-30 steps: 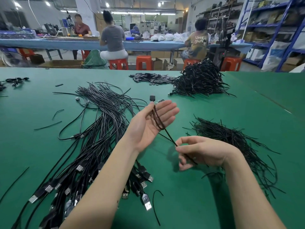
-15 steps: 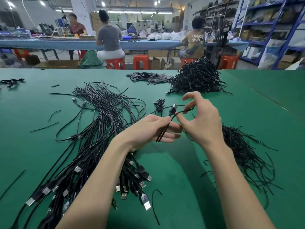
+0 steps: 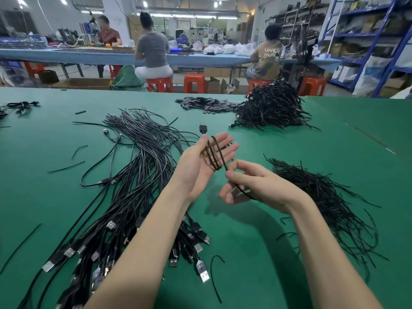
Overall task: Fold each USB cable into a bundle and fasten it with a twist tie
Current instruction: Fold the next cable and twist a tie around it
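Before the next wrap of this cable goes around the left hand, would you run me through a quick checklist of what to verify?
1. Loops seated across the left hand: ok, the cable crosses the palm in several turns.
2. Connector end free above the fingers: ok.
3. Right hand pinching the trailing cable: ok.
4. Remaining tail length: cannot tell, it runs behind the right hand.
5. Twist ties near the right hand: ok, pile lies beside it.
6. Tie already picked up: not ok, none in either hand.
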